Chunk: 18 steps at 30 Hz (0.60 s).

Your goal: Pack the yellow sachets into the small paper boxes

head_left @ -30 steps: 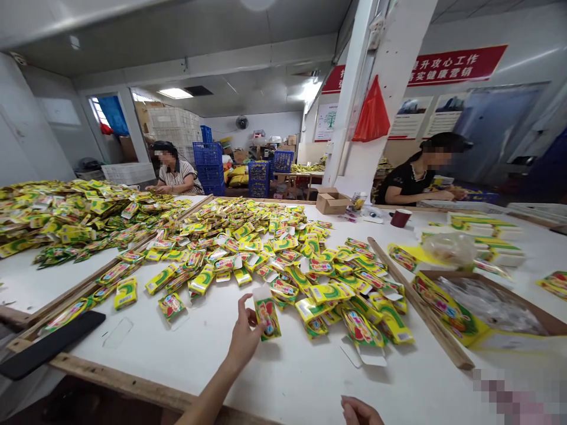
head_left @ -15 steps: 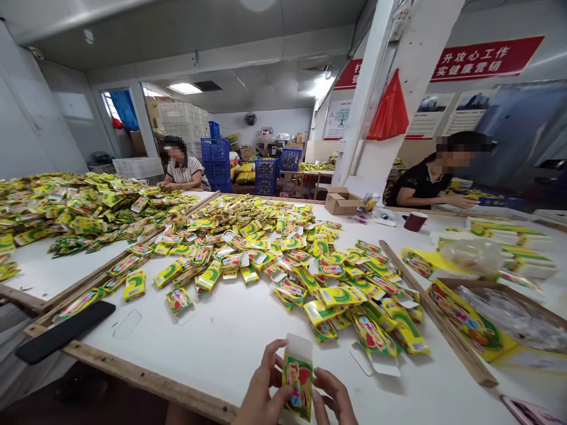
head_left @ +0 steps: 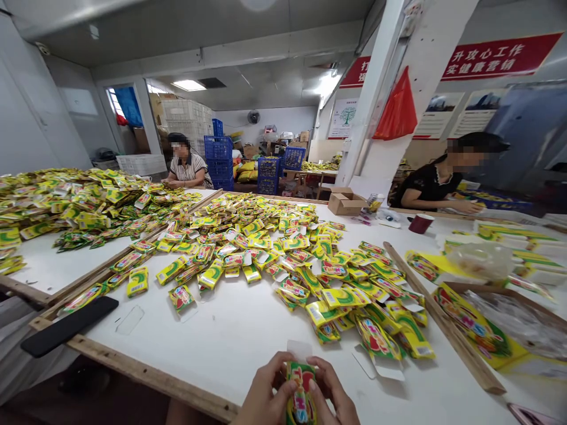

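Between my two hands, low over the table's near edge, is a small green and yellow carton (head_left: pixel 301 392) with its white end flap (head_left: pixel 299 350) standing up. My left hand (head_left: pixel 268 392) grips its left side, thumb on the printed front. On the right side, my right hand (head_left: pixel 332 392) closes on it too, its thumb on the front and fingers behind near the flap. Beyond the hands, a spread pile of similar small cartons (head_left: pixel 266 242) covers the white table (head_left: pixel 199 342). One carton with an open white flap (head_left: pixel 376 339) lies nearest, to the right.
A wooden strip (head_left: pixel 447 324) divides the table on the right, beside a display box (head_left: pixel 482 330) holding clear plastic. A black phone-like slab (head_left: pixel 71 324) lies at the left edge. Two people (head_left: pixel 188 168) sit across the table. A brown cardboard box (head_left: pixel 346 202) and dark red cup (head_left: pixel 420 223) stand farther back.
My right hand has closed in on the carton, its fingers now behind the top and its thumb on the front. The view has shifted slightly.
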Tool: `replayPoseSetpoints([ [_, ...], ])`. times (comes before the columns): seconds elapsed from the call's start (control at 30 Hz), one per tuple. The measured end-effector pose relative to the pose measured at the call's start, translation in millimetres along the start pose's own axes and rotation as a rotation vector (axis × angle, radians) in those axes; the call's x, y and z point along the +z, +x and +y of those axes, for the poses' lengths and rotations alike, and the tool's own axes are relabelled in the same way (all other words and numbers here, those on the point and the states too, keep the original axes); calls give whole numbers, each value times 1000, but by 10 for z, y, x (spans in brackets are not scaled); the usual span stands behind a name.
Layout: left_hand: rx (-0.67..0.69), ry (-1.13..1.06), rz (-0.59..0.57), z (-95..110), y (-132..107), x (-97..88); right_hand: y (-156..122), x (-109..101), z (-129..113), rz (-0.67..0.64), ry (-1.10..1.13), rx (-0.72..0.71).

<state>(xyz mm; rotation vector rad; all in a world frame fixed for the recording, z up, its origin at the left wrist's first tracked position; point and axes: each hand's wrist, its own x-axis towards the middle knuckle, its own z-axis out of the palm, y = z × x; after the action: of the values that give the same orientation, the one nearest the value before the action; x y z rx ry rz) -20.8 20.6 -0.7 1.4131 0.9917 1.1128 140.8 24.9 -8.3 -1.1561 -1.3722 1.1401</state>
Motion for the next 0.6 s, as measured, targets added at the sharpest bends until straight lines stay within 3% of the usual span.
replayPoseSetpoints([
  [0.1,-33,29,1,6,2,17,54,-78,-65,-90,-32,11],
  [0.43,-44,56,10,-108,-9,25,52,-38,30,-53,49,37],
  [0.6,-28,74,12,-94,-7,21,8,46,-28,40,97,61],
])
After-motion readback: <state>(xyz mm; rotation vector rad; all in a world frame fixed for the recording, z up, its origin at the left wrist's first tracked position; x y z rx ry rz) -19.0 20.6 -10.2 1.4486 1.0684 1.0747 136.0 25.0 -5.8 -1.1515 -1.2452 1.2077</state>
